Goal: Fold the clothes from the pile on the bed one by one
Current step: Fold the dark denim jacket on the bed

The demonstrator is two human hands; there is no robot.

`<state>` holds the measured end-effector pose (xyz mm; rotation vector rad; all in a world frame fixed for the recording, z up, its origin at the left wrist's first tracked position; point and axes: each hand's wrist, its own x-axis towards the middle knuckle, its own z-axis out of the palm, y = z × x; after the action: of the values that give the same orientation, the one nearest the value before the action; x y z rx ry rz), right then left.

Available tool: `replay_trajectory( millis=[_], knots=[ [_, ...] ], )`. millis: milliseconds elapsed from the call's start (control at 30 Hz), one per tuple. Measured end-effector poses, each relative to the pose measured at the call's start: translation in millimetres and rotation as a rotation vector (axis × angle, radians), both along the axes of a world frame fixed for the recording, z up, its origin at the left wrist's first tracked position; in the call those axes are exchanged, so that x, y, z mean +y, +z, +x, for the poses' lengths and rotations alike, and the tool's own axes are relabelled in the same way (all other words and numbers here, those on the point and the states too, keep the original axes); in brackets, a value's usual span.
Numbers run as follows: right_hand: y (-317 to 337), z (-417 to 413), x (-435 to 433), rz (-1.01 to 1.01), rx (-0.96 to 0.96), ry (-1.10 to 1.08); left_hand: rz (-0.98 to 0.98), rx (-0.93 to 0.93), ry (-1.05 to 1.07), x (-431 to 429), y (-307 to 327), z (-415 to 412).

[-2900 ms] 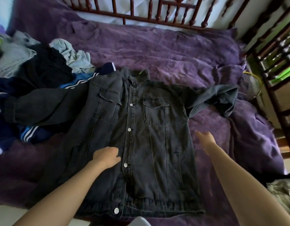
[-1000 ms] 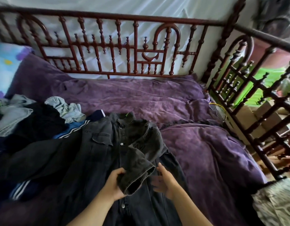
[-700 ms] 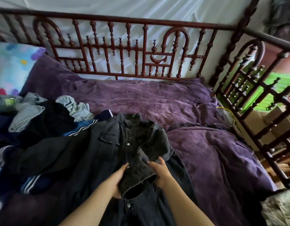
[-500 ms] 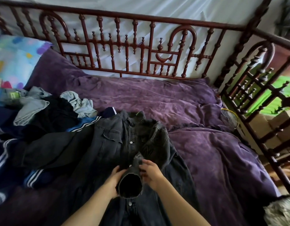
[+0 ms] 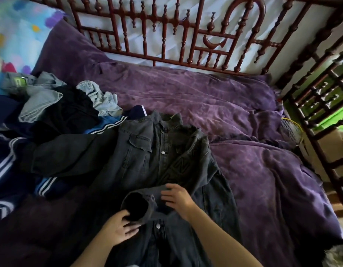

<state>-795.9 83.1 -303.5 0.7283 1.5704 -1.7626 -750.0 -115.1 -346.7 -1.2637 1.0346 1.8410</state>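
A dark grey denim jacket (image 5: 139,160) lies face up, buttoned, on the purple duvet (image 5: 263,180). Its right sleeve (image 5: 188,162) is folded across the chest, and the round cuff (image 5: 137,209) opens toward me. My left hand (image 5: 118,226) pinches the cuff's lower edge between thumb and fingers. My right hand (image 5: 177,198) rests flat on the sleeve just behind the cuff. The jacket's other sleeve (image 5: 66,153) stretches left over the pile of clothes (image 5: 57,112), which holds light denim, black and striped navy pieces.
A carved red-brown wooden headboard (image 5: 166,35) runs along the far side, with a matching rail (image 5: 321,105) on the right. A colourful pillow (image 5: 12,35) sits at the top left. A yellow-rimmed mesh object (image 5: 292,130) lies by the right rail.
The jacket lay spread flat with both sleeves out. Its right sleeve has since been folded over the chest, and both hands have brought the cuff down and left across the front.
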Motion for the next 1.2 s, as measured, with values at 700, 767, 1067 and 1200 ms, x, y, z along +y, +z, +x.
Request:
replay_trajectory(
  millis=[700,767,1067,1200],
  knots=[
    [-111.2,-106.8,154.1,1.326,0.002,1.033,-0.743,-0.069,-0.418,-26.4,-58.1,8.3],
    [-115.7,-102.6,157.1,1.319,0.022,1.055,-0.848,-0.079,-0.648,-19.2,-59.4,2.8],
    [-118.6,-99.4,182.3,1.440,0.135,1.087,-0.627,0.181,0.007,-48.0,-31.5,-1.2],
    [-115.2,-92.0,179.3,1.433,0.028,1.184,-0.577,0.028,0.197,-66.1,-37.5,15.6]
  ],
)
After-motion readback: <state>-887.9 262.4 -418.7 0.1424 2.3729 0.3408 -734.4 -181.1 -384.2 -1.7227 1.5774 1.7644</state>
